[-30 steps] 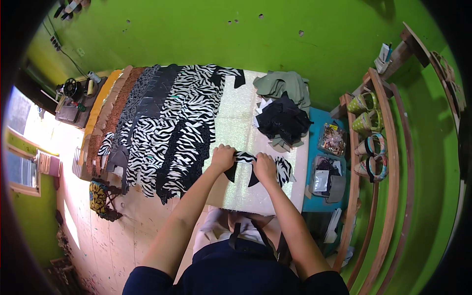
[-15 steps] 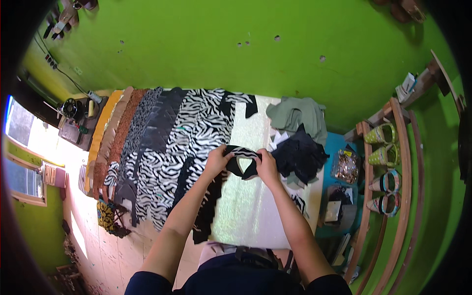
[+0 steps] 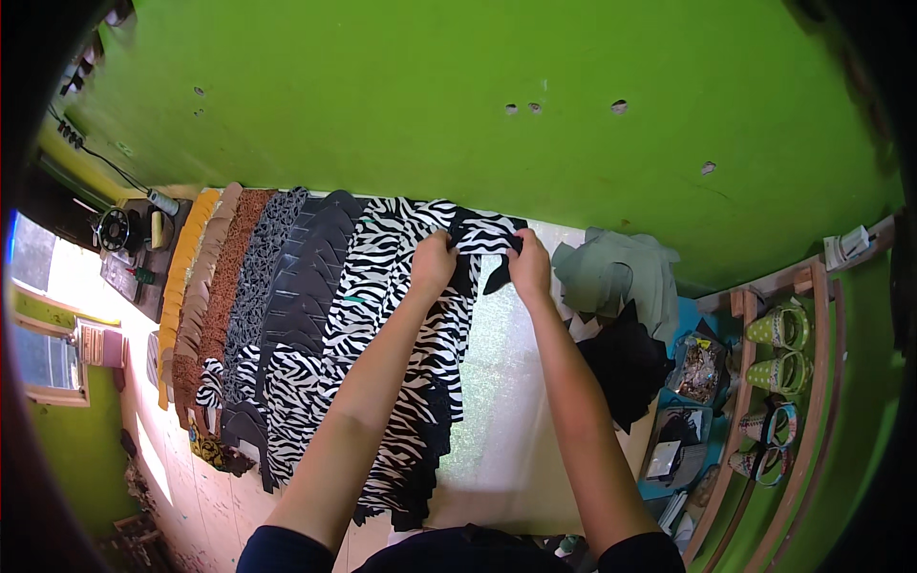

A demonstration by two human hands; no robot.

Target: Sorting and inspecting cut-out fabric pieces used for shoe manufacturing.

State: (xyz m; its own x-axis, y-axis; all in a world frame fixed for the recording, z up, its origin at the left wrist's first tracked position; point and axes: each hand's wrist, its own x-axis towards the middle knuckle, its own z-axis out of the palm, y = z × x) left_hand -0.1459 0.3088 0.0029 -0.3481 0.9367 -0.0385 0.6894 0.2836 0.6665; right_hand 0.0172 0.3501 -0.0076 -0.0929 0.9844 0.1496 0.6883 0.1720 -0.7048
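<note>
At the far side of the table (image 3: 511, 382), my left hand (image 3: 435, 263) and my right hand (image 3: 529, 265) hold a curved zebra-print fabric piece (image 3: 489, 235) with black parts by its two ends. The fingers of both hands are closed on it. It lies over or just above the far end of a row of overlapping zebra-print pieces (image 3: 401, 286); whether it touches them I cannot tell. To the right of my right forearm is a heap of black pieces (image 3: 626, 368), with grey-green pieces (image 3: 621, 272) behind it.
Leftward run rows of dark grey (image 3: 315, 253), patterned grey, brown, tan and yellow pieces (image 3: 181, 306). A green wall (image 3: 382, 105) borders the table's far edge. On the right stand a blue surface with a plastic bag (image 3: 700, 368) and a wooden rack (image 3: 755, 382) holding several shoes.
Both hands have carried the zebra-print piece away from me to the table's far side. It hung over the bare white surface before. The view has shifted too.
</note>
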